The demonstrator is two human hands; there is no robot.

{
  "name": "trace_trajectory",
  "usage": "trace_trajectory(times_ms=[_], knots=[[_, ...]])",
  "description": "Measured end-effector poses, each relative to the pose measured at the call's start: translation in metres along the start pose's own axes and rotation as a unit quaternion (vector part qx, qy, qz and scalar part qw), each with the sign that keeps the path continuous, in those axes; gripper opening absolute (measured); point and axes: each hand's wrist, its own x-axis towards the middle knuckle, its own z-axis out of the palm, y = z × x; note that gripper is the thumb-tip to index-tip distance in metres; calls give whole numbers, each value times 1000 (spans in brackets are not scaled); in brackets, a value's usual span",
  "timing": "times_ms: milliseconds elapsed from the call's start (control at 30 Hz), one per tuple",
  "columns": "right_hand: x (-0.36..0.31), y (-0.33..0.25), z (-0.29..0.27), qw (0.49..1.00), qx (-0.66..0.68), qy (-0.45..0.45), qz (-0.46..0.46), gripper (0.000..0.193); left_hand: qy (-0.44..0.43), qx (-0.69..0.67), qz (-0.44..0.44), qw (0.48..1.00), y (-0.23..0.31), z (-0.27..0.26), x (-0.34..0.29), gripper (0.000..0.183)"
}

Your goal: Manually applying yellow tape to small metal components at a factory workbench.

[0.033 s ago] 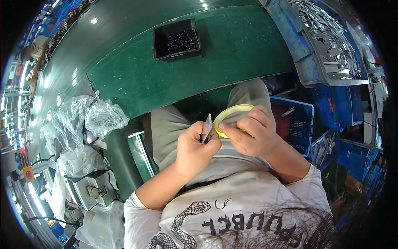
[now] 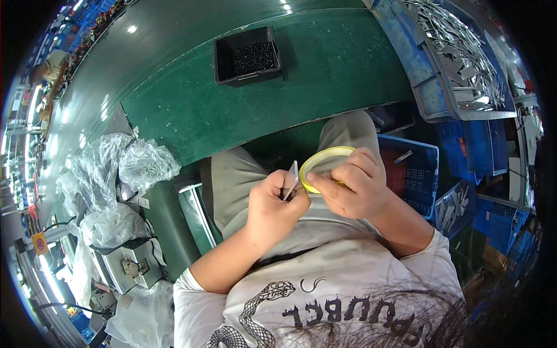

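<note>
My left hand point(image 2: 277, 204) is closed around a thin, flat metal piece point(image 2: 294, 173), whose narrow end sticks up between thumb and fingers. Just to the right, my right hand point(image 2: 353, 184) grips a roll of yellow tape point(image 2: 326, 153) by its ring, with the thumb or a finger inside the hole. The roll's left edge is close beside the metal piece, and the fingertips of both hands nearly meet there. Both hands are above my lap. What lies inside the left palm is hidden.
A black bin point(image 2: 246, 56) of small black parts stands on the green table point(image 2: 325, 64). At upper right a blue crate point(image 2: 432, 75) holds many metal strips. Another blue crate point(image 2: 426, 174) sits right of my leg. Plastic bags point(image 2: 148, 165) lie at left beside a metal fixture point(image 2: 134, 267).
The tip of the metal piece has tilted slightly to the right in my left hand. Otherwise both hands and the tape roll look the same.
</note>
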Motion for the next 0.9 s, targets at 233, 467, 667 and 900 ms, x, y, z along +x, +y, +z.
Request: trace_trajectory(times_ms=[233, 467, 667, 900], knots=[[0, 1, -1, 1000, 18, -4, -1, 45, 13, 81, 59, 995, 6, 0, 0, 14], [-1, 2, -2, 1000, 25, -9, 1, 47, 18, 133, 80, 988, 11, -2, 1, 16], [-1, 4, -1, 1000, 27, -3, -2, 46, 12, 90, 70, 993, 5, -3, 2, 14], [1, 15, -10, 999, 28, 4, 17, 45, 1, -7, -5, 1000, -1, -6, 0, 13]])
